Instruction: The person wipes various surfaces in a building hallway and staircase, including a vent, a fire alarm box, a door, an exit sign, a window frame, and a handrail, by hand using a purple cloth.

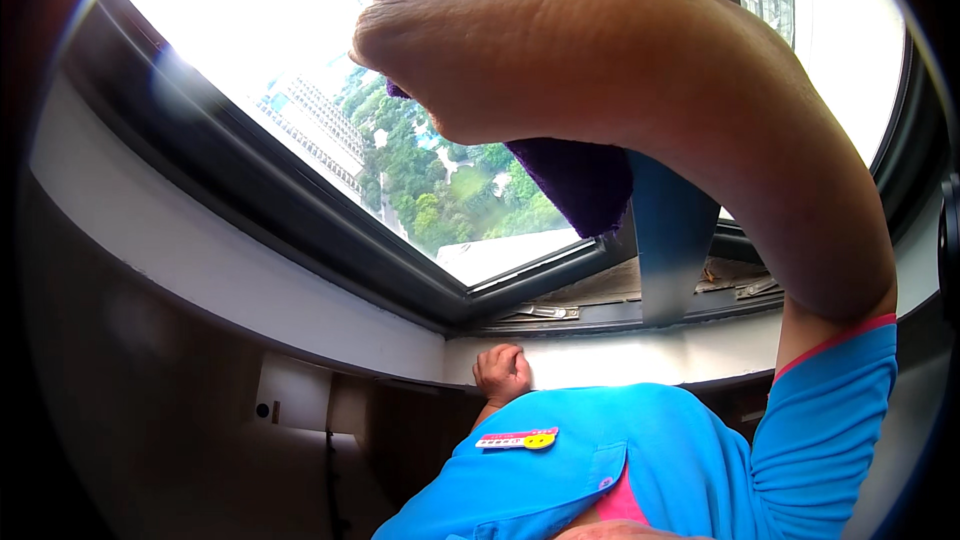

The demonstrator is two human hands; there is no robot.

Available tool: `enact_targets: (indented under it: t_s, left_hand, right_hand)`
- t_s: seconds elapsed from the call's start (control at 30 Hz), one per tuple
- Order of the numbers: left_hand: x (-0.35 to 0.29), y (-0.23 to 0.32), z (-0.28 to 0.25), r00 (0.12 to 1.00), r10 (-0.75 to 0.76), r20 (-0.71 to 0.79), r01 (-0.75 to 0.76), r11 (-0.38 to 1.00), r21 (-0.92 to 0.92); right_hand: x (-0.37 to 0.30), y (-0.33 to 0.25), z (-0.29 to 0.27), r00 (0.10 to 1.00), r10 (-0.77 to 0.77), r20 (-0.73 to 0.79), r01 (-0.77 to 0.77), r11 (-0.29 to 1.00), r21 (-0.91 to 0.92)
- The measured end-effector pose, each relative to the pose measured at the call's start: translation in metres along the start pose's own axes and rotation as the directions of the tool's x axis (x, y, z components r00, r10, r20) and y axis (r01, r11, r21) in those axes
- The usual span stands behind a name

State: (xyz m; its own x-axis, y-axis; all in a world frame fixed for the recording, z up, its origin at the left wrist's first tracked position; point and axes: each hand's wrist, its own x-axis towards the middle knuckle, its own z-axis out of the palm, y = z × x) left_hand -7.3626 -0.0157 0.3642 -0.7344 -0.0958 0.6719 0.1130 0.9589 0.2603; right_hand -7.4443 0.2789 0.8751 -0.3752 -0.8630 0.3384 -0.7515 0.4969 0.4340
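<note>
My right arm reaches up from the right and crosses in front of the window glass (330,110). At its end, my right hand (450,50) is bent at the wrist and closed round a dark purple cloth (580,185). The cloth hangs below the wrist, and a bit of it peeks out beyond the hand. Most of the fingers are turned away from view. Lower down, my left hand (503,373) rests on the white window sill (610,360) with its fingers curled in; nothing shows in it.
A dark frame (270,190) borders the tilted pane. Metal hinge arms (545,312) lie along the lower track, and a grey upright post (675,240) stands beside the cloth. Trees and a tall building (320,125) appear far below outside. Dark panelling (150,370) lies left under the sill.
</note>
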Motion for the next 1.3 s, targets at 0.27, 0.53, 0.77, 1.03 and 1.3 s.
enact_targets:
  t_s: [0.27,0.53,0.77,1.03,1.3]
  left_hand:
    - [-0.003,-0.009,-0.009,1.0,0.003,0.004,-0.003,0.999,0.04]
    - [-0.009,-0.005,-0.011,0.999,-0.034,-0.001,0.034,0.999,0.043]
    - [-0.002,-0.002,-0.006,1.0,-0.001,0.0,0.001,0.999,0.039]
    - [-0.01,-0.002,-0.004,1.0,-0.025,-0.006,0.025,0.999,0.035]
    - [-0.01,0.001,-0.001,1.0,-0.024,-0.012,0.025,0.999,0.034]
  right_hand:
    - [0.005,-0.005,0.015,0.994,0.1,-0.042,-0.099,0.995,0.034]
    - [0.001,-0.011,0.016,0.991,0.072,-0.112,-0.064,0.995,0.072]
    - [-0.01,-0.001,0.0,0.999,0.017,-0.029,-0.014,0.994,0.105]
    - [0.001,-0.019,0.018,0.981,0.186,-0.046,-0.185,0.982,0.037]
    - [0.001,-0.013,0.022,0.981,0.19,-0.039,-0.188,0.981,0.051]
